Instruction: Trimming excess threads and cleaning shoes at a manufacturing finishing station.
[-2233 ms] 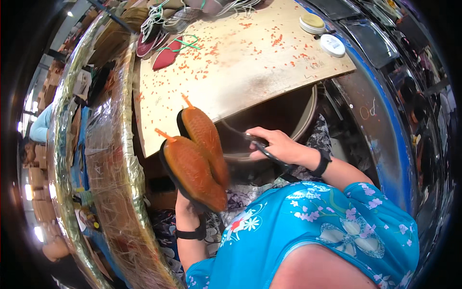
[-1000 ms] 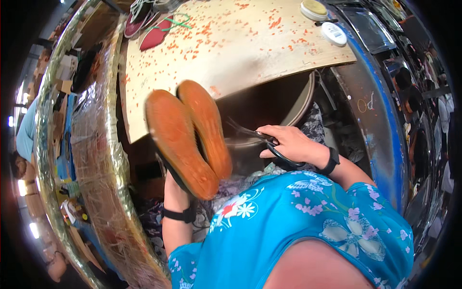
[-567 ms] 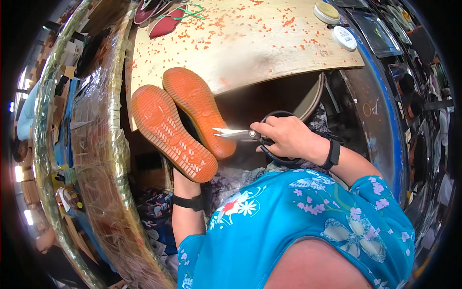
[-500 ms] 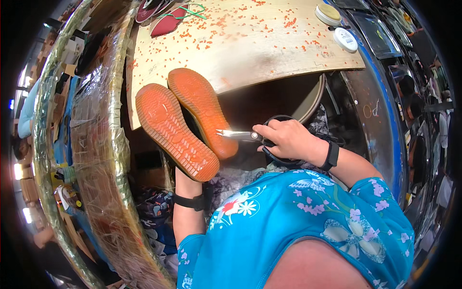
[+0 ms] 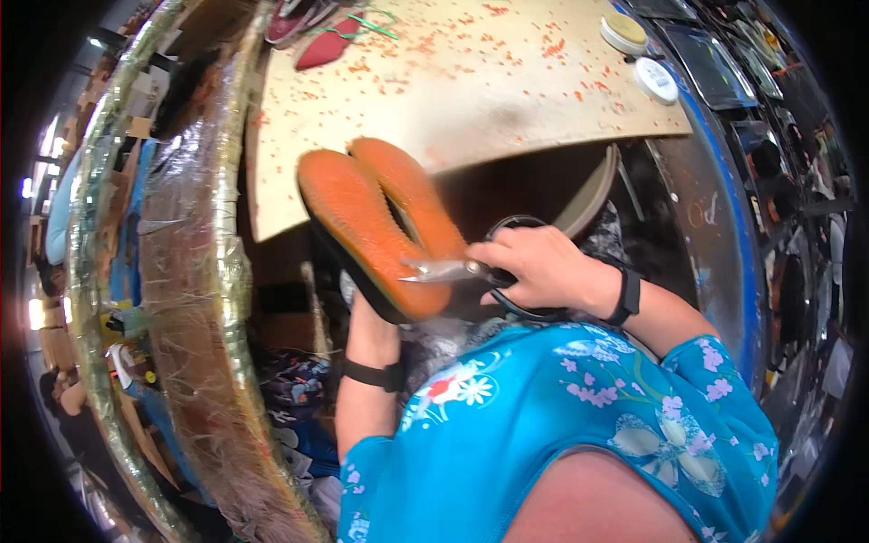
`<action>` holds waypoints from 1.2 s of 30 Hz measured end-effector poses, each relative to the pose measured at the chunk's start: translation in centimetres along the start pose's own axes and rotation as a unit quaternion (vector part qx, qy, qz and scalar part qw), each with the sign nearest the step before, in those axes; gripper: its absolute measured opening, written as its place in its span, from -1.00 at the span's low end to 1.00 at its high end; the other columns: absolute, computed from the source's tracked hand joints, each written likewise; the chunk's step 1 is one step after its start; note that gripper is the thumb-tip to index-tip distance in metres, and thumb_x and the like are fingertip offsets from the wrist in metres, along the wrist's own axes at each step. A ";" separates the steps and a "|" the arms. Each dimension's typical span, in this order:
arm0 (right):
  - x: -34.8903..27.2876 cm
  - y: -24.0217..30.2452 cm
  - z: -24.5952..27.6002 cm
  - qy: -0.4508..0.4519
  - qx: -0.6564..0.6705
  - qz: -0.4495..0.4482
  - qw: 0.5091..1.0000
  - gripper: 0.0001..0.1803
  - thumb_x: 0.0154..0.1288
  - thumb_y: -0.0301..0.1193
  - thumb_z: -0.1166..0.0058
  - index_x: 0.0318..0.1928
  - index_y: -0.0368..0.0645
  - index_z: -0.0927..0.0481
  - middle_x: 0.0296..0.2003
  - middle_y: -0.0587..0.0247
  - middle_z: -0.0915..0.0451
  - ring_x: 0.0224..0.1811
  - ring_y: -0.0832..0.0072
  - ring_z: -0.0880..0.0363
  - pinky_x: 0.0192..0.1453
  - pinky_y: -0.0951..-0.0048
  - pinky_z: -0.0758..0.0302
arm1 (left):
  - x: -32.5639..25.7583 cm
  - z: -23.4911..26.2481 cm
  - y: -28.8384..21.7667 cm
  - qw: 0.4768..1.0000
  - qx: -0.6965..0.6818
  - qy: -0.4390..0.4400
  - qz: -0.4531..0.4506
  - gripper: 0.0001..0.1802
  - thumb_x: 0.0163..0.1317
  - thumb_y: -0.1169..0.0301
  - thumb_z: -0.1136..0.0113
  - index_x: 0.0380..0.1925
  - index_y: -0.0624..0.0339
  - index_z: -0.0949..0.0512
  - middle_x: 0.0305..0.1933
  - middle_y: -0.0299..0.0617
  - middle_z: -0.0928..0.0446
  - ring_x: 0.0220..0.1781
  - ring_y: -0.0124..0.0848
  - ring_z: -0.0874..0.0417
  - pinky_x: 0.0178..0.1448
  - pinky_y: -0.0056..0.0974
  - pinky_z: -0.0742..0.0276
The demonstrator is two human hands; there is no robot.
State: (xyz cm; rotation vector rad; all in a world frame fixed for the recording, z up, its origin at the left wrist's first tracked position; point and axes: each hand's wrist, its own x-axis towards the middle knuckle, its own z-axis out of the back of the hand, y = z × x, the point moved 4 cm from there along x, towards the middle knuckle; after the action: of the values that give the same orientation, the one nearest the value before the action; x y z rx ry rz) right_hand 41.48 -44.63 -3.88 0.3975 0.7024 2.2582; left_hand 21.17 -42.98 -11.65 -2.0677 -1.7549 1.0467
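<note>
Two shoes with ribbed orange soles are held up side by side, the nearer shoe [image 5: 358, 226] with its black side edge showing and the farther shoe [image 5: 412, 195] partly behind it. My left hand [image 5: 364, 317] supports the pair from underneath, its fingers hidden by the soles. My right hand [image 5: 548, 262] is closed round the black handles of a pair of scissors [image 5: 444, 271]. Their metal blades are slightly parted and lie over the heel end of the nearer sole; whether they touch it I cannot tell.
Orange scraps litter the pale wooden board [image 5: 471, 109]. A dark red shoe piece [image 5: 328, 45] with green lace lies at its far left. Two round tubs, one with a yellowish top [image 5: 625, 32] and one white [image 5: 656, 80], stand far right. A plastic-wrapped edge [image 5: 231, 226] runs along the left.
The shoes have shifted right and tilted, baring the black side of the nearer one. The scissor blades now overlap its heel instead of the farther shoe's. My left arm moved slightly right.
</note>
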 end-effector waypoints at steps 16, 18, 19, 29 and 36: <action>-2.0 -7.3 -0.2 -0.031 0.238 -0.203 0.949 -0.45 0.03 -0.15 -0.31 -0.01 -0.16 -0.50 -0.26 0.10 -0.60 -0.29 0.18 -0.60 -0.16 0.41 -0.51 | -5.5 3.1 -17.4 0.914 0.369 -0.131 -0.104 -0.89 0.23 0.47 0.02 -0.43 0.20 -0.48 -0.55 -0.45 -0.39 -0.53 -0.59 -0.39 -0.47 -0.43 -0.34; -2.9 -7.9 0.8 -0.039 0.220 -0.194 0.955 -0.42 0.08 0.00 -0.21 0.01 -0.10 -0.50 -0.16 0.06 -0.59 -0.16 0.07 -0.57 -0.08 0.29 -0.49 | -1.8 12.2 -24.8 0.777 0.543 -0.203 -0.246 -0.76 0.25 0.45 0.01 -0.13 0.33 -0.52 -0.33 -0.23 -0.56 -0.27 -0.40 -0.58 -0.21 -0.31 -0.49; -3.2 -8.4 1.1 0.002 0.245 -0.262 0.933 -0.39 0.08 0.03 -0.20 0.03 -0.12 -0.49 -0.19 0.00 -0.59 -0.13 0.08 -0.57 -0.05 0.27 -0.48 | -2.4 8.5 -24.7 0.846 0.462 -0.202 -0.175 -0.55 0.17 0.24 -0.18 -0.10 0.44 -0.47 -0.16 -0.08 -0.51 -0.16 -0.32 -0.51 -0.03 -0.24 -0.44; -8.5 -9.0 1.9 -0.001 0.277 -0.470 0.838 -0.22 0.10 0.11 -0.13 0.19 -0.17 -0.35 -0.54 0.18 -0.58 -0.47 0.38 -0.61 -0.29 0.42 -0.52 | 15.0 0.9 -29.8 0.868 0.460 -0.010 -0.188 -0.57 0.19 0.31 -0.14 -0.03 0.42 -0.43 -0.13 -0.09 -0.50 -0.12 -0.33 -0.50 -0.01 -0.29 -0.43; -13.9 -13.1 6.8 -0.162 0.134 -0.462 0.861 -0.34 -0.03 -0.04 -0.27 0.04 -0.16 -0.49 0.05 -0.01 -0.48 0.12 0.16 -0.43 0.17 0.29 -0.38 | 15.0 -9.9 -19.5 0.790 0.603 0.103 -0.050 -0.63 0.26 0.36 -0.04 0.02 0.35 -0.44 -0.06 -0.14 -0.49 0.00 -0.35 -0.47 0.07 -0.32 -0.41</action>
State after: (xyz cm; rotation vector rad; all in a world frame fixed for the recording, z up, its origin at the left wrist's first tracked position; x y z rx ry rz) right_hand 61.48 -44.53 -7.21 0.4344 0.8007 1.1534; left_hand 13.09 -21.48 1.59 -1.1468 -0.6531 1.3115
